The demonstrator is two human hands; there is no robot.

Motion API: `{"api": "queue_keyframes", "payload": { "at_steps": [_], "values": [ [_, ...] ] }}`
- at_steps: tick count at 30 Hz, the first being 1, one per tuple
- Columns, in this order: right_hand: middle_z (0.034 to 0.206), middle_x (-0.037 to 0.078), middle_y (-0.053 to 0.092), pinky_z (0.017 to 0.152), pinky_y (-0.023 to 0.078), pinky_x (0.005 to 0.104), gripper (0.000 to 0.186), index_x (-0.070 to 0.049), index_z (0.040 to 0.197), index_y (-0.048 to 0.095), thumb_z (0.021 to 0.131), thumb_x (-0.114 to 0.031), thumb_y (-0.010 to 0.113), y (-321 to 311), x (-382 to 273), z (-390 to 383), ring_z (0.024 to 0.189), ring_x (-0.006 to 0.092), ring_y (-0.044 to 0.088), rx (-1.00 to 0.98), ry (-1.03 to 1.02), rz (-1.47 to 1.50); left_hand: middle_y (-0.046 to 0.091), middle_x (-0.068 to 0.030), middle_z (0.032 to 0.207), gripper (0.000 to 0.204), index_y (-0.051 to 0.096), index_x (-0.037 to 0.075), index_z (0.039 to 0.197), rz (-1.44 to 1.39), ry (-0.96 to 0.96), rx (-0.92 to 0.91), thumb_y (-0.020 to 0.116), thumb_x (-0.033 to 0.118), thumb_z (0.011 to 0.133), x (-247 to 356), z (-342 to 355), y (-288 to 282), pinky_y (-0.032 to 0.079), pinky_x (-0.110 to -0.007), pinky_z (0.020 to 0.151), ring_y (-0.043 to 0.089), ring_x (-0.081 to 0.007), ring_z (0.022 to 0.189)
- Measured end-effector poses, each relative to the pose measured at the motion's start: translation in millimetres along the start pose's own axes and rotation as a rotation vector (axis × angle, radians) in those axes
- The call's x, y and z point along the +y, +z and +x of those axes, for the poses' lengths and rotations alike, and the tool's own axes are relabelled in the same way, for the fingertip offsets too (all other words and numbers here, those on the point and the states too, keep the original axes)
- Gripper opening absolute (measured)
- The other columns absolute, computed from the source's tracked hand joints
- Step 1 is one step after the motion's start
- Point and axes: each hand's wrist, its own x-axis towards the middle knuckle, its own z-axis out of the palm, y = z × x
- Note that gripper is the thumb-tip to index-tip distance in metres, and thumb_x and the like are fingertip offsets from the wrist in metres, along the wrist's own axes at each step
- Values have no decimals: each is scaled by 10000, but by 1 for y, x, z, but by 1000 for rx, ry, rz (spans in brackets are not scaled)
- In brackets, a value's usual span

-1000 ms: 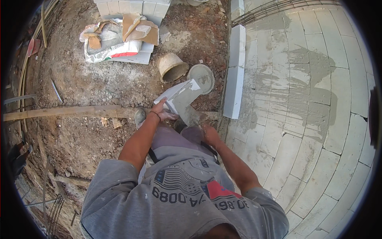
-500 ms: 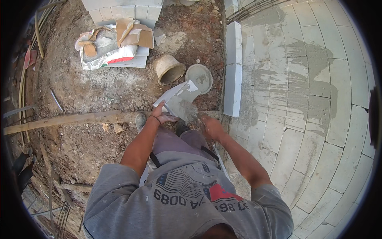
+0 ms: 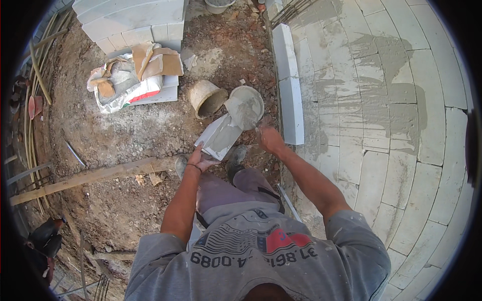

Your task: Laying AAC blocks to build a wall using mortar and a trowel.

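My left hand [image 3: 202, 160] grips the near end of a white block [image 3: 210, 135], which is tilted between my feet. Wet grey mortar [image 3: 224, 137] is spread over the block's upper face. My right hand [image 3: 271, 140] is closed around a trowel [image 3: 249, 119] at the near right side of a round mortar bucket [image 3: 263, 104]. The grey blade is hard to tell from the mortar in the bucket, and my fingers hide most of the handle. Beside it, a second bucket [image 3: 224, 95] lies on its side, its mouth facing me.
On the right stands a pale block wall [image 3: 381, 185] with grey smears, and white blocks [image 3: 291, 108] along its foot. A torn powder bag [image 3: 125, 83] lies at the far left. A wooden plank [image 3: 95, 178] crosses the dirt floor. A block stack [image 3: 135, 17] stands farther back.
The trowel has moved away from the block's face, up to the mortar bucket. My left hand still holds the block, now turned a little flatter. The whole view has shifted slightly.
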Motion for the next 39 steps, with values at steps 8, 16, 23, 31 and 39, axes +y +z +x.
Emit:
{"api": "queue_keyframes", "payload": {
  "at_steps": [8,16,23,31,39],
  "values": [
    [1118,312,629,850,520,527,249,50,1047,603,854,-97,542,26,-8,-21,997,483,622,-72,80,99,346,-178,1585,607,293,169,1550,0,-11,23,520,397,1035,-2,11,-31,219,-788,1088,318,-457,1449],
    [946,314,653,823,510,520,200,49,955,630,884,-112,536,27,37,13,991,480,622,-97,211,209,349,-144,1592,501,372,223,1531,93,35,62,334,439,1080,-11,3,-11,287,-774,1067,369,-468,1414],
    [1018,270,634,773,550,539,248,43,1059,585,902,-142,534,60,1,-72,877,476,655,-17,-2,199,333,-164,1594,500,333,259,1551,27,59,68,323,447,1088,-4,0,-13,289,-779,1061,361,-475,1417],
    [1171,255,617,848,536,505,346,31,1167,604,830,-36,565,25,24,-120,1008,445,639,-258,203,48,382,-149,1575,585,357,157,1534,10,47,77,526,412,1035,-9,-15,2,239,-781,1080,350,-417,1438],
    [997,274,676,871,523,490,234,34,1054,657,860,-87,609,19,0,-52,984,468,637,-210,96,342,358,-141,1585,532,356,225,1539,-46,53,22,520,352,1049,-9,-6,-28,255,-793,1069,315,-433,1453]
  ]
}}
